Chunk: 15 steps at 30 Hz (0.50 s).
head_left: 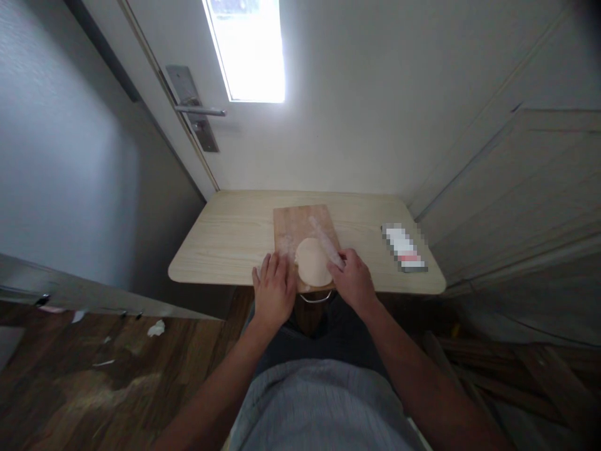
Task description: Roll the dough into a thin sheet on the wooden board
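A flat round of pale dough [312, 261] lies on a floured wooden board [300, 227] on a small light wooden table [225, 241]. My right hand [354, 280] is closed around the near end of a floured rolling pin [325, 241], which slants across the dough's right side toward the back of the board. My left hand [275, 289] rests with fingers flat on the board's near left corner, just beside the dough, holding nothing.
A blurred rectangular item [404, 246] lies on the table's right part. A white door with a metal handle [201, 111] and a bright window pane stands behind the table. Scraps of paper [156, 327] lie on the wooden floor at left.
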Each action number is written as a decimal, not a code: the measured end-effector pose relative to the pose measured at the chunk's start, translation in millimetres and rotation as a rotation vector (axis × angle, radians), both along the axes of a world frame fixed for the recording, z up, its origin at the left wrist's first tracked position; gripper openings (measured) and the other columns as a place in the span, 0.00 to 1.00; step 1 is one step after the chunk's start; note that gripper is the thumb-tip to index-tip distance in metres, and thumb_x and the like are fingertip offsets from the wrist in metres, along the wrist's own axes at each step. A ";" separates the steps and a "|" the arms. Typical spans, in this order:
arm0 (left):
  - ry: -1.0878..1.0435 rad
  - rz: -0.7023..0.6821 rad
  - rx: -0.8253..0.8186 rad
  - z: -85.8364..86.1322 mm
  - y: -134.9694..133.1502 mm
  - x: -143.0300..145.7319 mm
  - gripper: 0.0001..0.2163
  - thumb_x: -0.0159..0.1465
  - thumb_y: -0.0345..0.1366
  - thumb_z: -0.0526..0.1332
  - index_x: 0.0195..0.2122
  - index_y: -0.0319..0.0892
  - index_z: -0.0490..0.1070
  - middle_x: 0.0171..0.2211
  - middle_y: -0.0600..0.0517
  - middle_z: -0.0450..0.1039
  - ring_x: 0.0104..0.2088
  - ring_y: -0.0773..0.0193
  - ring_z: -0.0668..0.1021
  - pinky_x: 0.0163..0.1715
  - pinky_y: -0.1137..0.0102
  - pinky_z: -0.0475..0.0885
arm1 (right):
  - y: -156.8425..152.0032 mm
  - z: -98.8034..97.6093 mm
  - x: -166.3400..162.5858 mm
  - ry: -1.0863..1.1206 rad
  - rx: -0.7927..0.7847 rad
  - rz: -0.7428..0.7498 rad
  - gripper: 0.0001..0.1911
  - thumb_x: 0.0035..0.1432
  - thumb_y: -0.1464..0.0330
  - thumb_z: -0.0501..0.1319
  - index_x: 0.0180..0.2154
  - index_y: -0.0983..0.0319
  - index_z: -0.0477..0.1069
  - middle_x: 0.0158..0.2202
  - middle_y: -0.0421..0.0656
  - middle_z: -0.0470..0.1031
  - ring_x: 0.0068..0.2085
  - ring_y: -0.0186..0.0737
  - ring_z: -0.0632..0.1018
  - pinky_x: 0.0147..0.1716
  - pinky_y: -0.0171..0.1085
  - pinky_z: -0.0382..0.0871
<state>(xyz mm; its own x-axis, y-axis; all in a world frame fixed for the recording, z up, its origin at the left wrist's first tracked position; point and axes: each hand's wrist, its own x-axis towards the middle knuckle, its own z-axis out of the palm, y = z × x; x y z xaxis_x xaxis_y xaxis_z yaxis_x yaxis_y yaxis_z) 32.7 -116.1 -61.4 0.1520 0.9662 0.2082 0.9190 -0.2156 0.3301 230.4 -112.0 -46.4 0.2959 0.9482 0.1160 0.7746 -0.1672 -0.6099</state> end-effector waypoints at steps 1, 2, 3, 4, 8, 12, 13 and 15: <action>0.012 -0.014 0.001 1.2 -0.7 2.9 0.22 0.74 0.39 0.49 0.66 0.41 0.64 0.70 0.42 0.59 0.71 0.46 0.60 0.66 0.39 0.55 | 0.2 0.9 -0.9 -0.002 0.001 -0.002 0.15 0.62 0.63 0.62 0.49 0.61 0.69 0.47 0.50 0.79 0.46 0.48 0.80 0.45 0.41 0.70; 0.023 -0.027 0.001 2.1 -1.8 6.3 0.22 0.73 0.38 0.49 0.66 0.40 0.65 0.70 0.43 0.59 0.71 0.47 0.59 0.67 0.39 0.54 | 0.1 2.0 -2.1 -0.002 -0.007 -0.002 0.15 0.62 0.63 0.62 0.49 0.61 0.69 0.46 0.50 0.80 0.46 0.48 0.80 0.44 0.41 0.70; 0.033 -0.035 0.003 2.6 -3.2 10.0 0.22 0.73 0.38 0.49 0.66 0.40 0.65 0.70 0.43 0.60 0.71 0.48 0.60 0.68 0.39 0.53 | -0.4 3.1 -3.7 -0.001 -0.021 0.002 0.15 0.63 0.63 0.61 0.50 0.61 0.69 0.46 0.50 0.80 0.45 0.49 0.80 0.44 0.41 0.70; 0.043 -0.038 0.005 2.7 -4.9 13.7 0.22 0.72 0.37 0.50 0.66 0.40 0.64 0.69 0.43 0.61 0.71 0.48 0.60 0.68 0.40 0.53 | -1.2 4.1 -5.6 0.003 -0.036 0.007 0.15 0.63 0.63 0.61 0.50 0.61 0.69 0.45 0.49 0.80 0.44 0.49 0.81 0.43 0.41 0.70; 0.072 -0.044 0.019 -0.4 -11.4 25.7 0.24 0.72 0.39 0.51 0.68 0.39 0.62 0.69 0.42 0.61 0.71 0.49 0.60 0.69 0.42 0.51 | -5.8 6.6 -14.2 0.025 -0.048 0.028 0.15 0.63 0.64 0.61 0.51 0.60 0.69 0.43 0.48 0.81 0.43 0.49 0.81 0.42 0.41 0.71; 0.049 -0.063 0.021 -4.9 -14.7 31.2 0.25 0.73 0.43 0.50 0.68 0.37 0.62 0.69 0.40 0.61 0.71 0.48 0.60 0.69 0.42 0.51 | -7.9 5.3 -19.6 0.060 -0.035 0.037 0.16 0.63 0.64 0.61 0.52 0.60 0.70 0.44 0.49 0.81 0.44 0.49 0.82 0.43 0.41 0.72; 0.030 -0.063 0.018 -5.2 -14.7 31.2 0.25 0.73 0.44 0.50 0.67 0.37 0.62 0.69 0.39 0.61 0.71 0.48 0.61 0.69 0.42 0.51 | -7.7 4.8 -19.2 0.068 -0.037 0.038 0.16 0.63 0.64 0.61 0.52 0.60 0.70 0.44 0.48 0.81 0.44 0.49 0.82 0.44 0.41 0.72; -0.018 -0.057 0.015 -4.3 -13.1 28.7 0.24 0.73 0.46 0.51 0.66 0.39 0.64 0.68 0.40 0.63 0.70 0.48 0.62 0.68 0.41 0.53 | -6.7 4.4 -14.9 0.088 -0.041 0.047 0.16 0.63 0.64 0.61 0.51 0.60 0.70 0.44 0.48 0.81 0.44 0.48 0.82 0.44 0.41 0.72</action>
<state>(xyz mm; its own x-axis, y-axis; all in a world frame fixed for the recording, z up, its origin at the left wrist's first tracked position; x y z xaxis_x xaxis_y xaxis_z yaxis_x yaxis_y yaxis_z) 61.4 -129.2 -65.7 0.2022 0.9529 0.2259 0.8990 -0.2721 0.3431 215.6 -118.8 -42.0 0.2585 0.9646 0.0523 0.7258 -0.1582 -0.6695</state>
